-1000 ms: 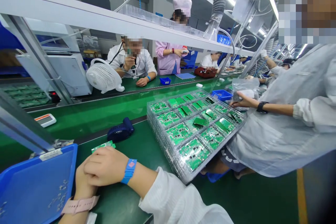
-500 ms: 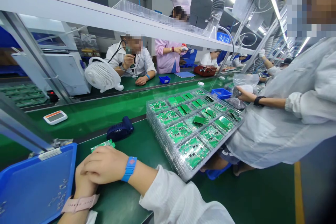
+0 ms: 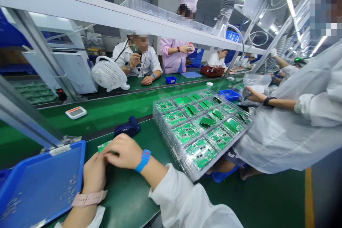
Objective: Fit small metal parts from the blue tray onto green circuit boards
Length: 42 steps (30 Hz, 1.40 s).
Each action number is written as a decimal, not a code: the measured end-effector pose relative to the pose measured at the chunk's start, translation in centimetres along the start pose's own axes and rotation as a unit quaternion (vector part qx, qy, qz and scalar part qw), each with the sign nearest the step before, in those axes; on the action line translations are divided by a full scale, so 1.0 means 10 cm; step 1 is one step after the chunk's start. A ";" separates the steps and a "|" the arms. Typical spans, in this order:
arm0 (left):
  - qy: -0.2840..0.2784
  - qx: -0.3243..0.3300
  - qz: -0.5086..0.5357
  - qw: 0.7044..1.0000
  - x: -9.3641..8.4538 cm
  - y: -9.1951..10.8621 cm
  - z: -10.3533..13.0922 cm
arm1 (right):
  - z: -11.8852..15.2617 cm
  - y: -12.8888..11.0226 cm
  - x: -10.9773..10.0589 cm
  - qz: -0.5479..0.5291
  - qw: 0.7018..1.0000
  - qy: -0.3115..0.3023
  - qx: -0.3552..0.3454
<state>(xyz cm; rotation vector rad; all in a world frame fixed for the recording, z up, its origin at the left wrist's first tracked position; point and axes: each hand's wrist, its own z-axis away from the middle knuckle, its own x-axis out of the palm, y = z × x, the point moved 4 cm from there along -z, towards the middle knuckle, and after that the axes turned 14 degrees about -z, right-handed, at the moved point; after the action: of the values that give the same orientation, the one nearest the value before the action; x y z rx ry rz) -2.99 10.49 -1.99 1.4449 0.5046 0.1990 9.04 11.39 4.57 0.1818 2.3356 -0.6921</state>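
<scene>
A small green circuit board [image 3: 104, 146] shows just past my fingers, mostly covered by them. My left hand [image 3: 94, 171], with a pink band at the wrist, is closed around the board's near side. Bent over the same board is my right hand [image 3: 125, 151], wearing a blue wristband. Its fingertips are pinched together close to the left thumb, and whatever is between them is hidden. To the left of my hands lies a blue tray [image 3: 42, 181] with small clear parts scattered in it. A dark blue handheld fan [image 3: 127, 127] rests just beyond my right hand.
A stack of clear compartment trays [image 3: 171, 149] holding green circuit boards stands to my right. A white timer [image 3: 76, 112] lies on the green belt. A metal post [image 3: 34, 117] rises behind the blue tray. At right stands a co-worker in a white coat [image 3: 288, 124]; others sit opposite.
The view has shifted slightly left, so the scene sits further right. My right hand has lifted and turned off my left wrist, and its pinched fingertips now show at the board.
</scene>
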 end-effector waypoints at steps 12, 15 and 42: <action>0.001 -0.105 0.151 0.983 0.00 -0.05 -0.03 | 0.22 0.47 -0.26 -0.116 0.977 0.164 0.078; -0.006 -0.109 0.162 0.981 0.00 -0.03 -0.02 | 0.21 0.43 -0.15 -0.118 0.981 0.140 0.067; -0.003 -0.103 0.138 0.985 0.00 -0.13 -0.07 | 0.19 0.36 -0.04 0.021 0.999 0.018 0.017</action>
<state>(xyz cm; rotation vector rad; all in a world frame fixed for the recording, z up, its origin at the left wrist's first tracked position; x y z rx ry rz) -3.56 10.98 -3.32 1.3083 0.2669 0.4545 11.54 13.45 2.16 0.2605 2.3483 -0.7120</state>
